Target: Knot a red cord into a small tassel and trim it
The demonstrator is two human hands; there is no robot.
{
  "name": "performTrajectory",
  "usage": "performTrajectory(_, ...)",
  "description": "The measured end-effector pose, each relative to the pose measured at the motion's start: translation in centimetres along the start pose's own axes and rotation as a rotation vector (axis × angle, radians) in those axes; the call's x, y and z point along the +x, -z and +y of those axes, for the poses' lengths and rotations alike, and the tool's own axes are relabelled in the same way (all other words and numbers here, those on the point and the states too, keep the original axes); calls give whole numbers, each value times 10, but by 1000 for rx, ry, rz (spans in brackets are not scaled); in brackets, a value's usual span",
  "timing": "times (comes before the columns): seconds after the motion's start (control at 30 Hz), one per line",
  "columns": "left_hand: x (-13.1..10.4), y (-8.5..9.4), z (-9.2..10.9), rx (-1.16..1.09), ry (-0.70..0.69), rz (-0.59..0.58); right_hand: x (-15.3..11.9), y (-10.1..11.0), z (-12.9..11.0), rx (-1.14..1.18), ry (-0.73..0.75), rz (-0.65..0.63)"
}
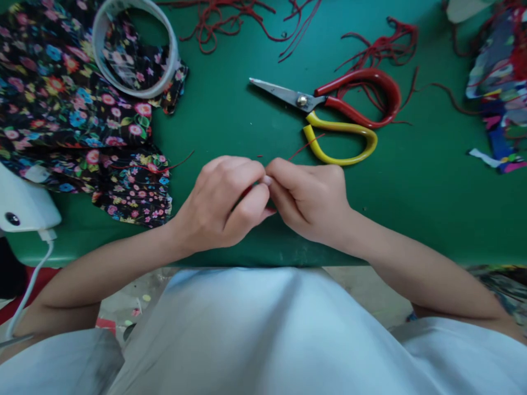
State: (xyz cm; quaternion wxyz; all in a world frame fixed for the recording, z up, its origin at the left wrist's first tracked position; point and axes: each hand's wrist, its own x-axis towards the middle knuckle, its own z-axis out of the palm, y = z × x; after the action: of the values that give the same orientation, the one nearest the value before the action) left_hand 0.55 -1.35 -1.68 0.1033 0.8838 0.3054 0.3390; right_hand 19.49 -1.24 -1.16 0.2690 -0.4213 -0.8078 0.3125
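Note:
My left hand (pixel 230 200) and my right hand (pixel 310 195) meet fingertip to fingertip just above the green table, both closed in a pinch. Between them runs a thin red cord (pixel 303 148); one end sticks out past my right fingers toward the scissors. A bit of red also shows inside my left fingers, but the rest of the cord is hidden by the hands. Just beyond lie scissors (pixel 302 101) with one red and one yellow handle, blades pointing left. A tiny red snippet (pixel 259 156) rests on the table near my fingertips.
Dark floral fabric (pixel 78 115) covers the left of the green table (pixel 230 120), with a roll of tape (pixel 172 60) on it. A white device (pixel 28 203) with a cable stands at the left edge. Red cords (pixel 214 22) lie at the back, and colourful scraps (pixel 500 82) at right.

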Motion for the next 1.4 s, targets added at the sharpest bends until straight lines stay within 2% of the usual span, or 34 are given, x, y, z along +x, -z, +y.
performTrajectory(0.13,-2,-2,5,-17,133,-20,0,-1,-4,16,-14,-29)
performTrajectory(0.27,1,3,11,-153,358,-112,-1,0,-4,-40,-11,5)
performTrajectory(0.4,7,9,15,-373,632,-222,-2,-1,-4,-169,7,26)
performTrajectory(0.47,10,10,14,-516,713,-279,-3,-2,-3,-222,20,30)
performTrajectory(0.6,18,14,10,-697,728,-403,-4,-3,-2,-274,65,36)
performTrajectory(0.73,22,17,6,-774,709,-500,-3,-3,0,-249,125,79)
performTrajectory(0.8,23,18,4,-798,710,-535,-3,-3,1,-244,110,73)
performTrajectory(0.87,24,19,3,-797,700,-547,-2,-3,0,-239,85,64)
performTrajectory(1.0,25,19,2,-753,674,-496,-1,-1,0,-194,57,70)
performTrajectory(1.13,24,18,0,-784,672,-496,1,4,2,-130,41,14)
performTrajectory(1.3,22,17,0,-1007,753,-541,8,14,8,89,-12,-22)
performTrajectory(1.4,21,17,2,-1155,857,-604,13,20,12,412,-126,-41)
